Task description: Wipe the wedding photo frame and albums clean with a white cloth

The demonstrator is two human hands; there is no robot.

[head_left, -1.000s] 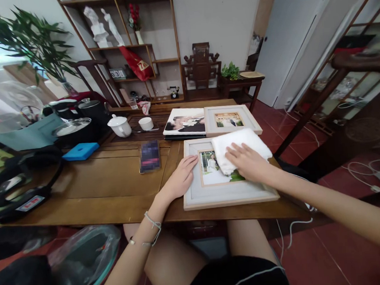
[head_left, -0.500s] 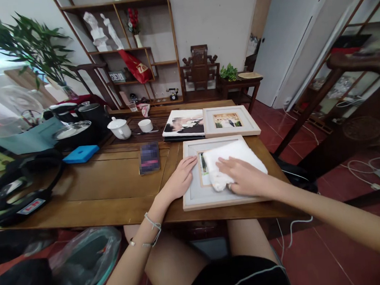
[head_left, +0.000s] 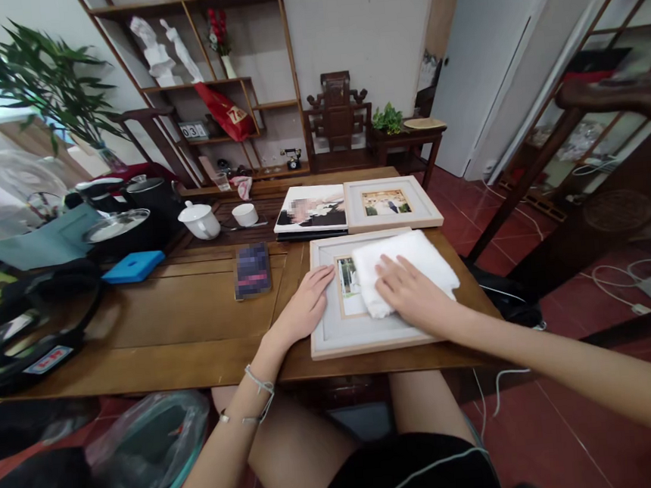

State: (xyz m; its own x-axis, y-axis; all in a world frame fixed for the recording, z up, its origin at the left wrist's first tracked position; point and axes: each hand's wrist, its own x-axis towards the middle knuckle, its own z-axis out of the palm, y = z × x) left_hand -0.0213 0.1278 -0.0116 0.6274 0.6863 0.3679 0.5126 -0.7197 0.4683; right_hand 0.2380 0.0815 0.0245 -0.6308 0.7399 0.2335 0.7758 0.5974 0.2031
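A light wooden picture frame (head_left: pixel 326 343) with a small photo (head_left: pixel 346 276) in a grey mat lies flat at the table's front edge. My left hand (head_left: pixel 308 300) rests on its left side, fingers stretched out and holding nothing. Over the frame's right part is a folded white cloth (head_left: pixel 426 258), covering some of the photo. My right hand (head_left: pixel 413 293) presses down on this cloth and grips it, with its fingers bent on top; the thumb is hidden.
Behind lie a second framed photo (head_left: pixel 430 203) and a photo album (head_left: pixel 310 203). A small dark booklet (head_left: pixel 252 271) is left of the frame. Farther left are a white lidded teapot (head_left: pixel 201 221), a white cup (head_left: pixel 245 214), a blue box (head_left: pixel 134 267) and a black headset (head_left: pixel 82 326).
My right hand and the cloth have shifted slightly, and the cloth's bunched near edge has flattened and lies farther back. My left hand stays on the frame. The view has turned a little.
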